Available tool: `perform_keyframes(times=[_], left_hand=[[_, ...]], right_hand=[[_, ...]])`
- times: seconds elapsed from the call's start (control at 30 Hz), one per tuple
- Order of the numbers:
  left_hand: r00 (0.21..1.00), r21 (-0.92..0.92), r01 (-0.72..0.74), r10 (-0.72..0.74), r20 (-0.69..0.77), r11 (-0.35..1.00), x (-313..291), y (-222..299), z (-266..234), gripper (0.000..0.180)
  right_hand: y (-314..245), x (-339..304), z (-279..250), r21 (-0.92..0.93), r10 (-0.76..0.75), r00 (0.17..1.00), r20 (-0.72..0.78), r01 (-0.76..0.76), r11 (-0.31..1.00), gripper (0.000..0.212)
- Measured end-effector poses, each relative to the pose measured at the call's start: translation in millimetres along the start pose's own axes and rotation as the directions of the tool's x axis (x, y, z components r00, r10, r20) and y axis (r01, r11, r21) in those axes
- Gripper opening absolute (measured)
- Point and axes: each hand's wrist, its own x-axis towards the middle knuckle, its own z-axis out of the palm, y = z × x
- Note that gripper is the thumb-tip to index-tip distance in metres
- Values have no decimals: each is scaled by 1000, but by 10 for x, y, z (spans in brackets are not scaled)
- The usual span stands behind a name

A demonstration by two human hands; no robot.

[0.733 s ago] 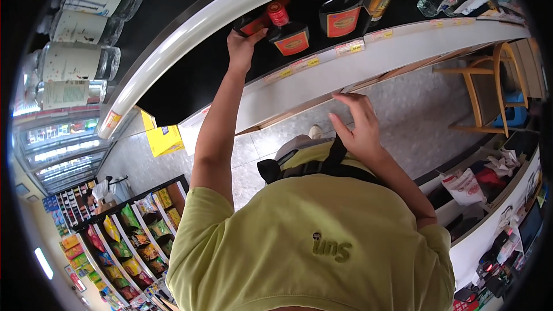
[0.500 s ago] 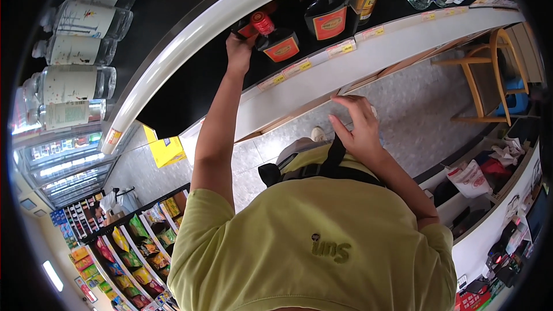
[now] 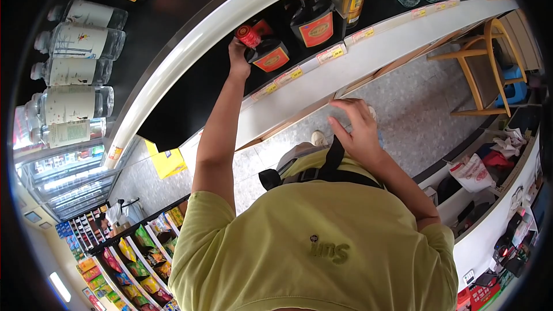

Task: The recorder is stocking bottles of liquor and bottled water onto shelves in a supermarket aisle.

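Note:
On the black shelf ahead, a flat dark bottle with a red cap and red-orange label (image 3: 271, 59) stands near the front edge. My left hand (image 3: 237, 57) is at its left side, closed around the neck just below the cap; the fingertips are hidden behind it. Part of another red label (image 3: 263, 27) shows behind this bottle. A similar dark bottle (image 3: 315, 27) stands to its right. My right hand (image 3: 356, 124) hovers in front of my waist, thumb and fingers apart and loosely curved, with nothing in it.
A curved white shelf edge (image 3: 190, 40) arches above my left hand. Clear bottles with white labels (image 3: 78, 103) line the shelf at left. Price tags run along the white front rail (image 3: 311, 72). A wooden chair (image 3: 489, 69) stands at right, a snack rack (image 3: 135, 259) at lower left.
My left hand has shifted right relative to the shelf, against the red-capped bottle. That bottle sits slightly nearer the front edge. My right hand keeps its pose.

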Motion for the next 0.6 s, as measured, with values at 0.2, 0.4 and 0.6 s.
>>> perform_keyframes(times=[0.2, 0.4, 0.6], left_hand=[[929, -409, 304, -362, -72, 861, 136, -5, 33, 25], [924, -363, 341, -380, -38, 867, 213, -144, -19, 29], [929, -382, 359, -366, 58, 851, 211, -105, 7, 34]], right_hand=[[26, -30, 0, 4, 10, 1000, 9, -10, 1000, 32], [36, -60, 26, 3, 8, 1000, 13, -8, 1000, 31], [9, -87, 66, 5, 13, 999, 31, -13, 1000, 31]])
